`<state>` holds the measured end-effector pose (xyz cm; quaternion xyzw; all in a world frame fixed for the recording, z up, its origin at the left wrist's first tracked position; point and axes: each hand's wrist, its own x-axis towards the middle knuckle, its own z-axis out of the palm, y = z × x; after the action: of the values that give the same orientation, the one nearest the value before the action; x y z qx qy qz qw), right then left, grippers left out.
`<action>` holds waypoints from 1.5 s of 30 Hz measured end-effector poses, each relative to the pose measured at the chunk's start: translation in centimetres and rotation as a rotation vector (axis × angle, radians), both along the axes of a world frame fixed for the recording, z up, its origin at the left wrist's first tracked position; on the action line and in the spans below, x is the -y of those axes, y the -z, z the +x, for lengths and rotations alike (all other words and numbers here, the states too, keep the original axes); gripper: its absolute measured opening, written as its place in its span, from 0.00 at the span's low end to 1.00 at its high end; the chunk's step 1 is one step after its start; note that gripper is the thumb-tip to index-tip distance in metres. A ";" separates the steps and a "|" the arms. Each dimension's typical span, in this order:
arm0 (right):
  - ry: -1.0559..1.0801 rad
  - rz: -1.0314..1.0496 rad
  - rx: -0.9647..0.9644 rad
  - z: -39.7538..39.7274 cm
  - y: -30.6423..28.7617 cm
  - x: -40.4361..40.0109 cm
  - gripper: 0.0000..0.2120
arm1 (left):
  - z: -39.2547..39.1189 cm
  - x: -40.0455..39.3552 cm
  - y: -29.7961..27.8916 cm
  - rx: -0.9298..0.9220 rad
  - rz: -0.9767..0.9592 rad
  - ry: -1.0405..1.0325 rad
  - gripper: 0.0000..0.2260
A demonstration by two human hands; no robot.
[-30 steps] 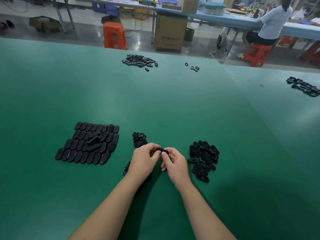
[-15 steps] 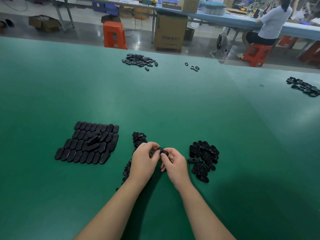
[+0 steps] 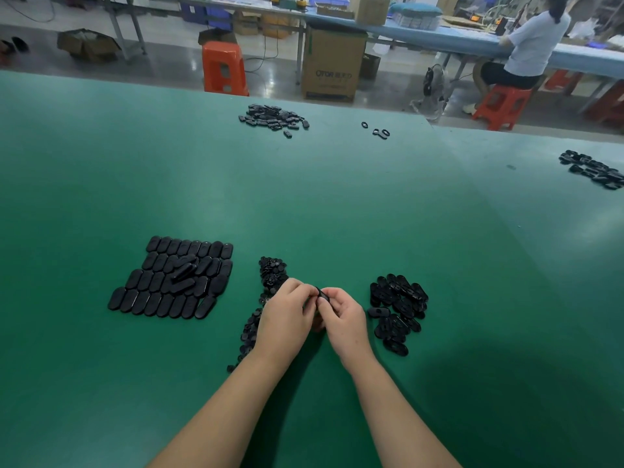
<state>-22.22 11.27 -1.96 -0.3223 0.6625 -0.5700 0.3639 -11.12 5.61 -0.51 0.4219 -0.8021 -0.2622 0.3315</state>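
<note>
1. Over the last second almost nothing moves. My left hand [image 3: 285, 319] and right hand [image 3: 346, 320] stay pressed together just above the green table [image 3: 304, 197], in the same spot as before.
2. Both hands are clamped on one black piece [image 3: 322, 294]. It is pinched between the fingertips where the hands meet, and only its top edge shows. I cannot tell what my fingers are doing underneath it.
3. The one small shift is in my left forearm. It has swung slightly aside, so more of the strip of small parts [image 3: 271, 273] running under that wrist now shows.
4. The pile of open shells [image 3: 398, 305] just right of my right hand looks unchanged. So do the laid-out rows [image 3: 175, 278] well off to the left, with a few loose ones lying on top.
5. I judge that I am still in the middle of fitting this one piece. Nothing has been set down and nothing new has been picked up.
6. The piece probably needs a firm squeeze to seat. After that it belongs with the rows on the left.
</note>
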 end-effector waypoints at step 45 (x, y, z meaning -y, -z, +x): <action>-0.043 -0.034 -0.057 0.0 0.1 -0.2 0.07 | 2.1 1.2 -1.1 0.223 -0.172 0.129 0.10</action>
<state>-22.17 11.47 -2.03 -0.3585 0.6556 -0.5641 0.3514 -8.98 4.38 0.58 0.3661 -0.8788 -0.1649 0.2577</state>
